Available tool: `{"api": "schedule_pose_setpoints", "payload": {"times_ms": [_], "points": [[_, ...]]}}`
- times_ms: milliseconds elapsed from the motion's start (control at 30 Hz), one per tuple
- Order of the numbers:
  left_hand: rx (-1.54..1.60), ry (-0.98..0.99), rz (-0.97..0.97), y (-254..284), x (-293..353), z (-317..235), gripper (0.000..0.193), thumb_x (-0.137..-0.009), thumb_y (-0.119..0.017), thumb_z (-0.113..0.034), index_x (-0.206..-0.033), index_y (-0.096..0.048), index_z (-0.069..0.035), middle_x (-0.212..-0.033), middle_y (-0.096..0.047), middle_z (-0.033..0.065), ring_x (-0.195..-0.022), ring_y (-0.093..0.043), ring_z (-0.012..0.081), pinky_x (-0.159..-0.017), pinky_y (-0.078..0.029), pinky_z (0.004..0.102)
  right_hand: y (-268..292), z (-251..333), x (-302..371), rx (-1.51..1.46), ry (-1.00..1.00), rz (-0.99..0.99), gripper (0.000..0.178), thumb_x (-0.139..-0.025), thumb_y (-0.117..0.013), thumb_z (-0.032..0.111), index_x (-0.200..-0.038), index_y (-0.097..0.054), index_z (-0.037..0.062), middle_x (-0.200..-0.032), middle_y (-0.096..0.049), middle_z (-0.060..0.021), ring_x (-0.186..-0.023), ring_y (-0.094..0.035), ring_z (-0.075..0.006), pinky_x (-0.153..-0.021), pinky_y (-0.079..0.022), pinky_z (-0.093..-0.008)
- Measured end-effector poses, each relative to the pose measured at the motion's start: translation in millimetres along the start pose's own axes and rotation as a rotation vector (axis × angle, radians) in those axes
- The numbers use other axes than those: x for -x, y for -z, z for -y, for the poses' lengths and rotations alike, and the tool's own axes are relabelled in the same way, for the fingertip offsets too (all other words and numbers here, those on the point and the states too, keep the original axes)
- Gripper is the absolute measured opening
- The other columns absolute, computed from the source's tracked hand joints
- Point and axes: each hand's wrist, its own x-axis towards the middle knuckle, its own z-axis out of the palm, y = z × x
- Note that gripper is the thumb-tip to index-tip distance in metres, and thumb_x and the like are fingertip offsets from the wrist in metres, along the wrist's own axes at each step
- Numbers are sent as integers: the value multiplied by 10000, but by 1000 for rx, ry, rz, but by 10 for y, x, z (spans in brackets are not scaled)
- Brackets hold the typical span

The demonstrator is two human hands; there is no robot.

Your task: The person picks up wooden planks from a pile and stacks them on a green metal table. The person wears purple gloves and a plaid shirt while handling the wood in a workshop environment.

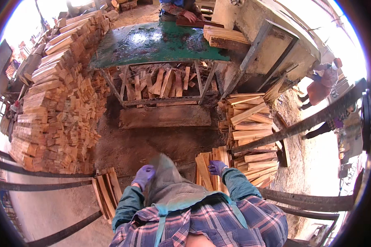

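My left hand (144,176), in a purple glove, is beside the grey apron (167,175). Its fingers are loosely bent, partly blurred, and no object shows in them. My right hand (217,167), gloved the same way, is over a small stack of sawn wood pieces (203,171). The fingers of that hand are half curled and apart, close to the top pieces; whether they touch the wood I cannot tell. A few upright wood slats (107,191) lean together to the left of my left arm.
Ahead is a green-topped metal table (160,45) with offcuts (167,82) below. Another person's hand (189,16) rests on a dark board there. Tall wood stacks (53,107) line the left, with more wood (253,131) at right. Metal bars (309,119) cross both sides.
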Motion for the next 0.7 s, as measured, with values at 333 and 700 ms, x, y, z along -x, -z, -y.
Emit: {"api": "schedule_pose_setpoints", "payload": {"times_ms": [333,700], "points": [[32,-77,123,674,-3023,-1181,447,-898,-733,-218,-1277,-634,-4,-1169,-721,125,-1077,-685,218,-946,-536,361,-707,3122,-1137,-780,352,490,485,-1038,-490,509,-1394,-556,186,-1277,-677,-95,-1141,-640,-375,-995,-522,-553],[-662,-1042,-177,1063,-6171,-4882,472,-845,-730,-217,-1283,-614,-86,-1296,-649,145,-1219,-595,374,-1046,-467,484,-735,8031,-1796,-662,393,-717,935,-803,-734,695,-1504,-482,130,-1466,-505,-230,-1301,-517,-400,-1047,-451,-543]]}}
